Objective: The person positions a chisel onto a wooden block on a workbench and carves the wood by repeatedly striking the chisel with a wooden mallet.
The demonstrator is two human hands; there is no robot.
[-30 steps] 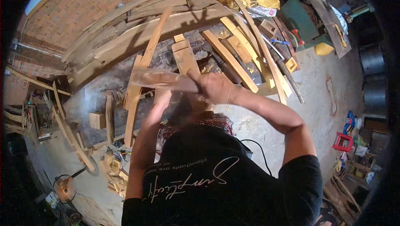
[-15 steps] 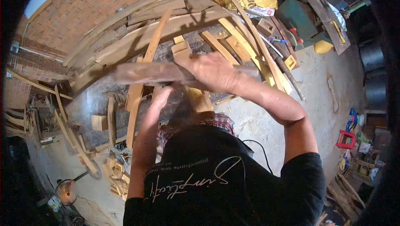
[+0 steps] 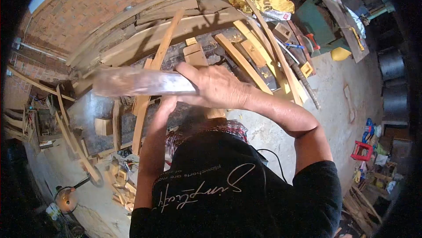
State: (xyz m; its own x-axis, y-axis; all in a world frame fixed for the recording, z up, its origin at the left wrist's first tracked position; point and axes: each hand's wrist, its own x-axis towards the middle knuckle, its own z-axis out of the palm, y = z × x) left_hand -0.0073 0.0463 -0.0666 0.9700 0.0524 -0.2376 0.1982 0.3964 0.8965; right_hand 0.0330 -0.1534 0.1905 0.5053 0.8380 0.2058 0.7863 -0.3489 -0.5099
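Observation:
A thick wooden bar [image 3: 136, 83], smeared by motion, is gripped near its right end by my right hand [image 3: 217, 86], whose fingers are wrapped round it. Lower and to the left, my left hand [image 3: 167, 105] is partly covered by the bar, and its fingers are hidden. I cannot make out what it touches. Just past my right hand lies a light wooden piece [image 3: 194, 54] with marks across it. Below that hand, the end of a pale board [image 3: 215, 113] shows against my checked cloth [image 3: 235, 128].
Long wooden strips [image 3: 165, 40] lie left of centre, and several boards [image 3: 250, 53] spread out at right. A yellow sack [image 3: 268, 0] sits at the back. Offcuts [image 3: 121, 181] are heaped on the floor at lower left. A red stool [image 3: 361, 150] stands far right.
The wooden bar has shifted left and tilted, so its far end no longer shows right of my right hand. My right hand has moved slightly down; my left hand stays nearly in place.

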